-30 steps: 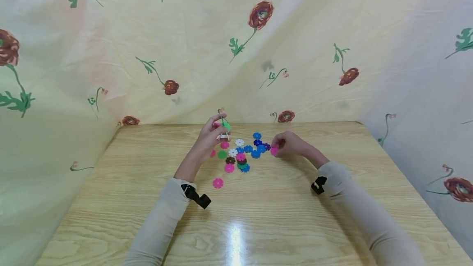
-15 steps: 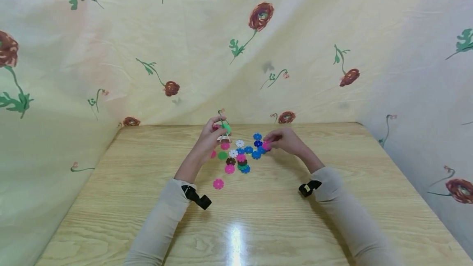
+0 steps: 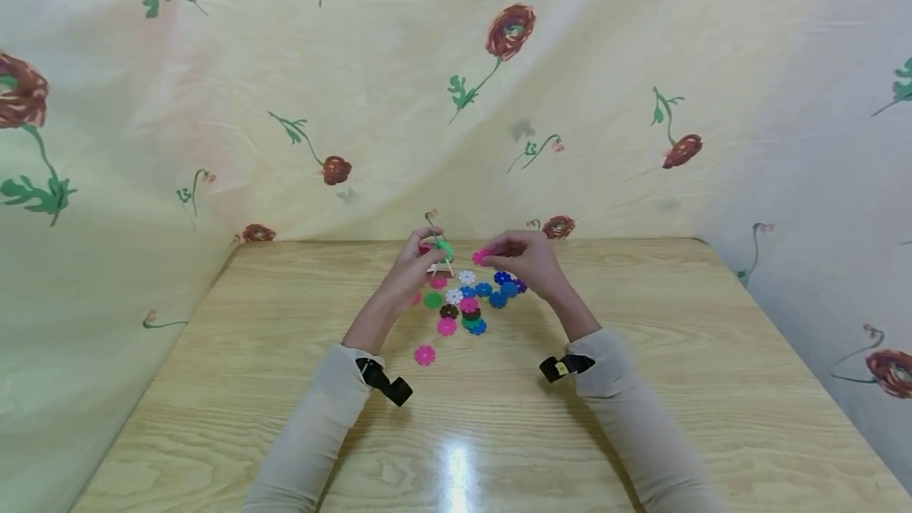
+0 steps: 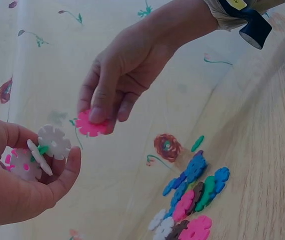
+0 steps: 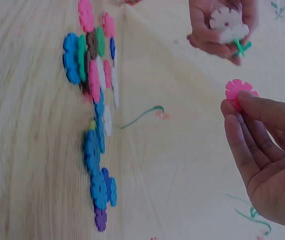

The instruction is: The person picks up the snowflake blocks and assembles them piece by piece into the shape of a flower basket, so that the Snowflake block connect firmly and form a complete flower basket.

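My left hand (image 3: 408, 271) grips a small joined cluster of notched plastic discs above the back of the table. White discs (image 4: 54, 141) show in the cluster, with a green disc (image 3: 446, 251) and a bit of pink. Between thumb and fingers, my right hand (image 3: 530, 260) pinches a single pink notched disc (image 5: 236, 89). Both hands are raised; in the left wrist view a gap separates the pink disc from the cluster. Part of the cluster is hidden by the left fingers.
Below the hands, loose discs lie on the wooden table (image 3: 513, 426): several blue discs (image 3: 498, 299), white discs (image 3: 454, 296), a green disc (image 3: 433, 300) and brown discs (image 3: 449, 312). One pink disc (image 3: 424, 355) lies nearer the front. A flowered cloth (image 3: 399, 85) hangs behind.
My right hand has lifted the pink disc from the right side of the pile and carried it left, toward the cluster. The left hand has stayed nearly in place.
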The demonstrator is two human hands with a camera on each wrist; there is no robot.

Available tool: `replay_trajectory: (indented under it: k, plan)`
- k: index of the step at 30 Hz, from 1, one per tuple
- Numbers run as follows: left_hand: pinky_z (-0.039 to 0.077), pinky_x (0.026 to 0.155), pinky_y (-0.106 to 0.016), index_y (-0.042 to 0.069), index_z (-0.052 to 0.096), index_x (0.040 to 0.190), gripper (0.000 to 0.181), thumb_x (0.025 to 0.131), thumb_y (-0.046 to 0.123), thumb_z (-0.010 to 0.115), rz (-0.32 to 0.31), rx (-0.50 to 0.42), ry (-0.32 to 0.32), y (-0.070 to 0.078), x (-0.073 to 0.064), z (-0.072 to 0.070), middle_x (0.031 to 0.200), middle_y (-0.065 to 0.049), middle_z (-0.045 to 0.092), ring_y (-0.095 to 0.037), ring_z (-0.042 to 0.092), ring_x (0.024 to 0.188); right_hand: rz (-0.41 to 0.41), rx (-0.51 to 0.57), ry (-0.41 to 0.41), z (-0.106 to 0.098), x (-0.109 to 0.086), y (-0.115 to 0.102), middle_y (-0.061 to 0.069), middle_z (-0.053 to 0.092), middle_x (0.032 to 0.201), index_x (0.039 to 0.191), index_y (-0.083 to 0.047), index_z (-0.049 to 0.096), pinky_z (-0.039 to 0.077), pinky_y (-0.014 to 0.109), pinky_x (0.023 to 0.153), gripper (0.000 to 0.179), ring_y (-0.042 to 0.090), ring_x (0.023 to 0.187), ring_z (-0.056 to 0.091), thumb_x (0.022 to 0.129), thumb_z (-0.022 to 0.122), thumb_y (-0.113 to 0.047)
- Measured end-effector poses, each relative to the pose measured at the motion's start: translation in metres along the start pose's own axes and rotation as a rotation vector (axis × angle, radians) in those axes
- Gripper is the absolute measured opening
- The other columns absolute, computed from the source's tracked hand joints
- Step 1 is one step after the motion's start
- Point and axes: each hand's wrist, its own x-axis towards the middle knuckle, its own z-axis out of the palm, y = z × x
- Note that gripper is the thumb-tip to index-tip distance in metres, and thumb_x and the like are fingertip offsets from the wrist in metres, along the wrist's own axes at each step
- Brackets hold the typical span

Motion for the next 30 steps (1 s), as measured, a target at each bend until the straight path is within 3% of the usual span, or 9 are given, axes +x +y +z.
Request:
replay_trajectory:
  k: [4, 9, 13, 17, 23, 27, 30]
  plan:
    - [0.057, 0.088, -0.033, 0.01, 0.038, 0.147, 0.044, 0.105, 0.008, 0.05, 0.006, 0.01, -0.014, 0.0, -0.001, 0.002, 0.109, -0.005, 0.049, -0.029, 0.055, 0.105, -0.054, 0.0, 0.034, 0.01, 0.002, -0.001, 0.017, 0.078, 0.097, 0.099, -0.002, 0.077, 0.06, 0.024, 0.067, 0.012, 0.029, 0.081, 0.076, 0.088, 0.079, -0.008]
    - [0.051, 0.103, -0.05, 0.011, 0.036, 0.148, 0.043, 0.107, 0.013, 0.048, -0.003, 0.037, -0.05, 0.0, -0.001, 0.004, 0.109, -0.006, 0.046, -0.028, 0.054, 0.105, -0.095, -0.017, 0.06, 0.02, 0.0, -0.005, 0.016, 0.078, 0.097, 0.097, -0.003, 0.079, 0.06, 0.022, 0.069, 0.01, 0.024, 0.081, 0.074, 0.089, 0.079, -0.009]
    - [0.044, 0.111, -0.058, 0.012, 0.032, 0.15, 0.044, 0.108, 0.015, 0.047, -0.012, 0.041, -0.081, -0.002, -0.002, 0.006, 0.111, -0.006, 0.041, -0.039, 0.05, 0.116, -0.094, -0.033, 0.083, 0.026, -0.002, -0.008, 0.017, 0.077, 0.097, 0.097, -0.002, 0.079, 0.058, 0.019, 0.069, 0.01, 0.029, 0.086, 0.074, 0.089, 0.079, -0.009]
    - [0.044, 0.111, -0.058, 0.012, 0.031, 0.15, 0.044, 0.109, 0.016, 0.046, -0.009, 0.039, -0.074, -0.003, -0.003, 0.008, 0.112, -0.006, 0.039, -0.042, 0.046, 0.121, -0.099, -0.042, 0.106, 0.031, -0.002, -0.01, 0.021, 0.077, 0.096, 0.097, 0.003, 0.078, 0.055, 0.015, 0.066, 0.01, 0.037, 0.087, 0.073, 0.089, 0.077, -0.004]
    - [0.048, 0.107, -0.049, 0.013, 0.03, 0.149, 0.043, 0.109, 0.016, 0.045, 0.004, 0.056, -0.058, -0.002, -0.005, 0.014, 0.11, -0.005, 0.04, -0.024, 0.055, 0.103, -0.166, -0.052, 0.162, 0.037, -0.003, -0.011, 0.027, 0.075, 0.09, 0.093, 0.01, 0.077, 0.054, 0.012, 0.065, 0.007, 0.044, 0.08, 0.072, 0.087, 0.075, 0.005]
    - [0.05, 0.1, -0.041, 0.013, 0.028, 0.149, 0.044, 0.109, 0.018, 0.044, 0.024, 0.097, -0.067, -0.002, -0.005, 0.015, 0.11, -0.005, 0.041, -0.023, 0.058, 0.1, -0.242, -0.045, 0.185, 0.038, -0.004, -0.01, 0.024, 0.076, 0.086, 0.089, 0.007, 0.078, 0.056, 0.016, 0.066, 0.005, 0.04, 0.074, 0.072, 0.085, 0.077, 0.007]
    - [0.049, 0.102, -0.042, 0.014, 0.028, 0.149, 0.043, 0.109, 0.018, 0.044, 0.029, 0.112, -0.089, -0.001, -0.004, 0.014, 0.111, -0.004, 0.039, -0.024, 0.057, 0.102, -0.281, -0.037, 0.189, 0.038, -0.004, -0.01, 0.02, 0.077, 0.085, 0.088, 0.003, 0.08, 0.058, 0.019, 0.067, 0.005, 0.035, 0.072, 0.073, 0.084, 0.079, 0.005]
